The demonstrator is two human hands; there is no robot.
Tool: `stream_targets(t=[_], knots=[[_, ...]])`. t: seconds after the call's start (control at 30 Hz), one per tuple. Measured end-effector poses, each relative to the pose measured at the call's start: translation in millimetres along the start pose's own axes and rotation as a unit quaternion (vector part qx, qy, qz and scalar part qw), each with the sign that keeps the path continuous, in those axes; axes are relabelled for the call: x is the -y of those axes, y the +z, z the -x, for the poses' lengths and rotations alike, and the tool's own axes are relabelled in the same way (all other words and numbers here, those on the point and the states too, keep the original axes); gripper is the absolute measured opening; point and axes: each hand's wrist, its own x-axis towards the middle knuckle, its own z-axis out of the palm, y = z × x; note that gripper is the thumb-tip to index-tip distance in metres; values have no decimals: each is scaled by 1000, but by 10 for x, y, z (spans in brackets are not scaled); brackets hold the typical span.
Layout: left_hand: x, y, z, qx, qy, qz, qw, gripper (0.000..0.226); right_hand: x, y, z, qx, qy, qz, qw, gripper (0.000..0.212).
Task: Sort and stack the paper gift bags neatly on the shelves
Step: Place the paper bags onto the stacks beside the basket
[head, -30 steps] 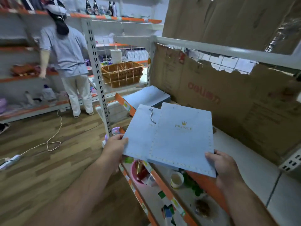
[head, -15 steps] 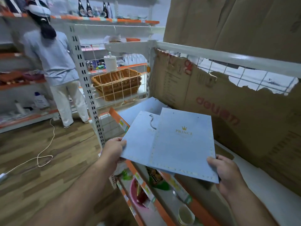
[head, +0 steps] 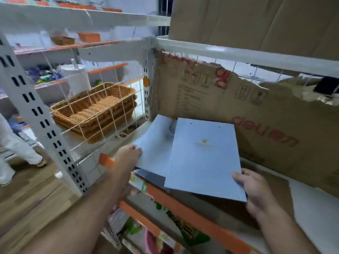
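Two flat pale-blue paper gift bags hover over the white shelf (head: 310, 204) with the orange front edge. The right bag (head: 205, 162), with a gold crown logo, overlaps the left bag (head: 156, 149). My left hand (head: 128, 156) grips the left bag's near-left edge. At the right bag's near-right corner my right hand (head: 255, 191) holds it, thumb on top. The bags reach into the shelf's far-left corner, above a dark flat item (head: 152, 177). Whether more bags lie underneath is hidden.
Torn cardboard (head: 256, 114) lines the shelf's back. A white wire grid (head: 102, 114) separates a stack of wicker baskets (head: 95, 110) on the left. A slotted white upright (head: 44, 125) stands at left. A person's white trouser legs (head: 14, 153) are at far left. Lower shelves hold colourful goods.
Both hands have carried the two bags forward and left, deeper into the shelf toward its far-left corner. The view has moved closer, and the person at left has shifted mostly out of frame.
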Motion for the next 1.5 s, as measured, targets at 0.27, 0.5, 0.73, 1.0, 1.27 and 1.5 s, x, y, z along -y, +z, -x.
stream_targets(t=[0.27,0.5,0.73,1.0,1.27,1.5], knots=[[-21,-231,-599,45,75,-199,976,50,-106,522,56,-77,21,-16,997,9],[58,-260,-655,60,133,-368,918,63,-91,571,40,-94,22,-10,995,9],[130,-303,-493,58,143,-404,901,52,-130,560,44,-77,17,-18,997,7],[167,-315,-395,41,155,-428,890,39,-245,578,60,-77,26,-31,996,7],[-18,-319,-572,52,189,-316,928,48,-175,915,133,-82,19,-27,996,5],[-213,-404,-639,69,272,-362,889,49,-269,1520,-36,-84,8,32,996,9]])
